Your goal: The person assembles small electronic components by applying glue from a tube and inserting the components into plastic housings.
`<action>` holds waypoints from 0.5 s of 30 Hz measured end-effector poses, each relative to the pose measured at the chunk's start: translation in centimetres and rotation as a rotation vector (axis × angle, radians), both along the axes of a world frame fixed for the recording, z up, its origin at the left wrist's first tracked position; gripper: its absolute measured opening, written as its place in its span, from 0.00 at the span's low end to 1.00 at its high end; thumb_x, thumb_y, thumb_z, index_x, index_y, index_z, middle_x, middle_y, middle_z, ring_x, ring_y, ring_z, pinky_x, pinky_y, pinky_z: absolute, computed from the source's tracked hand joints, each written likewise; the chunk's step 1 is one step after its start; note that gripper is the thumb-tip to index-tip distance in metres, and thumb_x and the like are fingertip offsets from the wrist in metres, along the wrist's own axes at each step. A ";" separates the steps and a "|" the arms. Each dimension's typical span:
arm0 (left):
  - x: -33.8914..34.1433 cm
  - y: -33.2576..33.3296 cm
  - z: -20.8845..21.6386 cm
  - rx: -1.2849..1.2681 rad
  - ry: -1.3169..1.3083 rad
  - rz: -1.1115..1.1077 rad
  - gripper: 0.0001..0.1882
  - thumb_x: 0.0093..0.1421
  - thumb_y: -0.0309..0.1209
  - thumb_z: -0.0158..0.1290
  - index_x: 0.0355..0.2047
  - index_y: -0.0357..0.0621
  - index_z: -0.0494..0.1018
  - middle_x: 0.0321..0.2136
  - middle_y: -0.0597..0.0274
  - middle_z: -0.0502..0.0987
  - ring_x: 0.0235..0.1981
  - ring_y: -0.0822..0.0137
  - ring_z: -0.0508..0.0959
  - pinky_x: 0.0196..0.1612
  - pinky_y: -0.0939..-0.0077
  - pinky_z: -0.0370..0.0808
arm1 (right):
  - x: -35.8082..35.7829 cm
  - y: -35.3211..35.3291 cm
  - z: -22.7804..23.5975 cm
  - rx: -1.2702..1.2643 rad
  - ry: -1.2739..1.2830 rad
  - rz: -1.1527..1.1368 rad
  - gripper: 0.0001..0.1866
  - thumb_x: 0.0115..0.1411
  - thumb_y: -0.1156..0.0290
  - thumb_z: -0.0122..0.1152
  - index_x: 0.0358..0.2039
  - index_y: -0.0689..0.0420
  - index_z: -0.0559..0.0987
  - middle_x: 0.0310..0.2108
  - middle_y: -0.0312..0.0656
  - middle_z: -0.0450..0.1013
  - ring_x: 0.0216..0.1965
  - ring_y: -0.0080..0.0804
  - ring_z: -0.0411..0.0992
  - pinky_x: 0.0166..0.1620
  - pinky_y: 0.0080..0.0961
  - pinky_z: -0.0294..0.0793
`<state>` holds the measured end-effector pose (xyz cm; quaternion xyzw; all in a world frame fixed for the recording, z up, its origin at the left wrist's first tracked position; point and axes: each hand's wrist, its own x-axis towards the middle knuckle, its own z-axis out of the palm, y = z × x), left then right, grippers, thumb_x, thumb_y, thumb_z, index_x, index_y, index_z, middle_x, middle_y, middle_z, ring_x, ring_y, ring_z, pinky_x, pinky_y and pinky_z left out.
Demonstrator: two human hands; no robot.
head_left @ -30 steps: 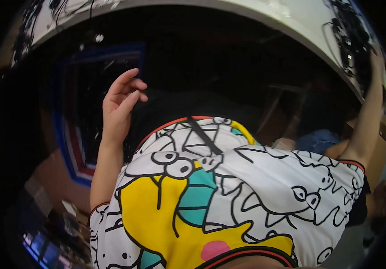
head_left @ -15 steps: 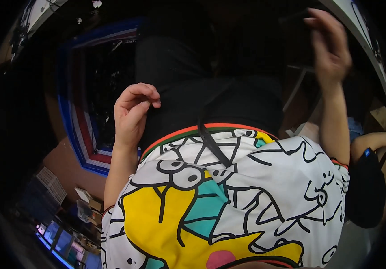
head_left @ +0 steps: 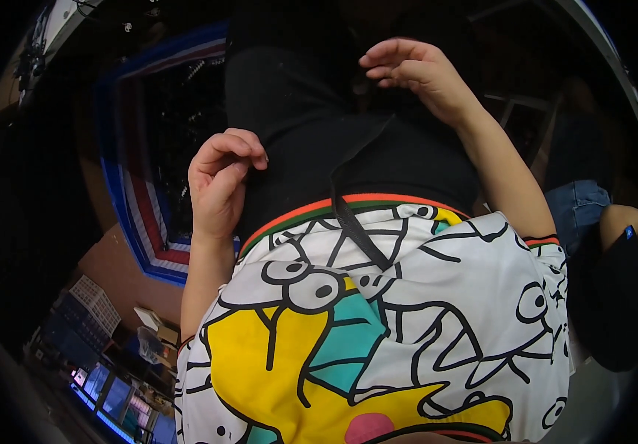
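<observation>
Brown floor is showing beside striped bag; left hand and right hand are hovering apart near dark trousers, loosely curled, seemingly empty; finished or remaining handling isn't showing.

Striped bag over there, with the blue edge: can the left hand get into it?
Probably yes: the left hand looks empty, and the striped bag gapes open to its left, with nothing seen blocking the way. How far below the hand it sits is hard to tell.

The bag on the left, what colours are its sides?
The bag is striped blue, white and red, seen best in the head view.
</observation>
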<state>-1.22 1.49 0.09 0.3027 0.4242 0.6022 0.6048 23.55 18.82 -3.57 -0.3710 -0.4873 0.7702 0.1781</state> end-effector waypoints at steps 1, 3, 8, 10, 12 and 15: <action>1.6 -1.0 -0.1 -0.013 -0.006 0.011 0.13 0.44 0.15 0.39 0.30 0.35 0.68 0.32 0.54 0.70 0.30 0.67 0.70 0.38 0.78 0.67 | 1.0 -0.8 0.1 -0.013 -0.006 0.011 0.17 0.47 0.80 0.45 0.40 0.61 0.73 0.41 0.43 0.72 0.41 0.27 0.71 0.46 0.21 0.69; 2.0 -0.7 0.1 0.009 0.018 -0.020 0.13 0.43 0.15 0.39 0.30 0.35 0.68 0.32 0.53 0.70 0.30 0.67 0.70 0.38 0.77 0.67 | 0.3 -1.2 0.4 -0.022 0.082 0.171 0.14 0.47 0.79 0.46 0.36 0.59 0.73 0.41 0.42 0.71 0.42 0.26 0.70 0.46 0.20 0.69; 2.4 -0.5 -0.1 0.001 0.038 -0.032 0.13 0.43 0.15 0.39 0.31 0.35 0.68 0.32 0.53 0.70 0.30 0.67 0.70 0.37 0.78 0.67 | -3.8 -2.0 -0.2 -0.023 0.288 0.320 0.14 0.50 0.79 0.46 0.38 0.62 0.73 0.41 0.42 0.71 0.46 0.28 0.68 0.50 0.22 0.67; 2.5 -0.4 -0.1 -0.004 0.036 -0.036 0.13 0.43 0.15 0.39 0.31 0.35 0.68 0.32 0.53 0.70 0.30 0.67 0.70 0.37 0.78 0.67 | -5.8 -2.5 0.7 -0.207 0.379 0.362 0.13 0.53 0.77 0.47 0.40 0.62 0.73 0.42 0.42 0.70 0.47 0.28 0.68 0.51 0.20 0.66; 2.6 -0.3 -0.1 -0.005 0.042 -0.030 0.13 0.44 0.15 0.39 0.31 0.35 0.68 0.32 0.54 0.69 0.30 0.67 0.70 0.37 0.78 0.67 | -6.9 -3.0 0.1 -0.277 0.388 0.451 0.13 0.55 0.73 0.48 0.40 0.62 0.73 0.42 0.42 0.71 0.47 0.27 0.67 0.51 0.21 0.65; 2.4 -0.3 0.2 0.012 0.061 -0.036 0.13 0.44 0.15 0.39 0.31 0.36 0.68 0.32 0.54 0.69 0.30 0.67 0.69 0.37 0.78 0.67 | -4.7 -0.1 -1.9 -0.356 0.140 0.469 0.16 0.57 0.67 0.48 0.42 0.62 0.73 0.41 0.42 0.71 0.47 0.28 0.67 0.51 0.24 0.65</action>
